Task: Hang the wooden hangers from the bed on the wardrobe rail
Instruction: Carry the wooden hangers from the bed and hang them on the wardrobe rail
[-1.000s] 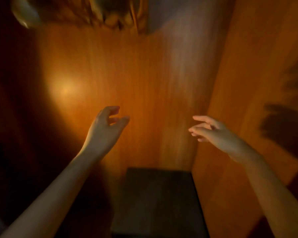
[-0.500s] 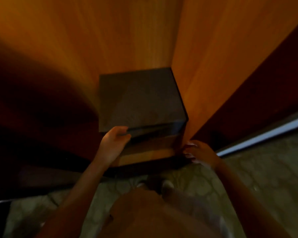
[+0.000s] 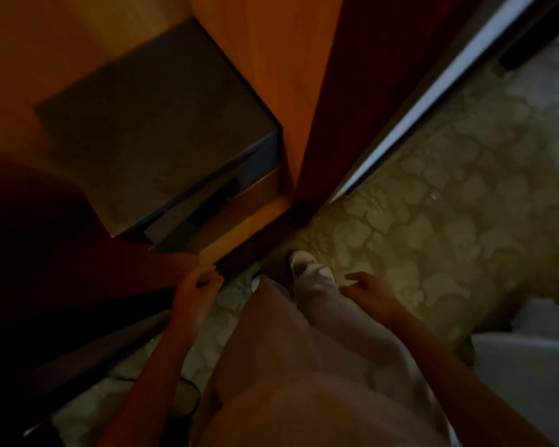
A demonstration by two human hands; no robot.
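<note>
No wooden hanger and no wardrobe rail show in the head view now. My left hand [image 3: 196,290] hangs low beside the wardrobe's bottom edge [image 3: 239,227], fingers loosely curled and holding nothing. My right hand [image 3: 367,290] is lowered over the floor next to my leg, fingers apart and also holding nothing. The open wardrobe's orange wooden wall [image 3: 265,59] fills the upper left.
A dark box [image 3: 149,124] sits on the wardrobe floor. A wardrobe door edge with a pale strip [image 3: 433,88] runs diagonally at the right. Patterned floor [image 3: 449,195] lies below; my white shoe [image 3: 307,269] stands on it. A pale object [image 3: 530,366] sits at the lower right.
The view has swung down from the wardrobe's inside to the floor. Both hands have dropped from chest height to beside my legs, still holding nothing.
</note>
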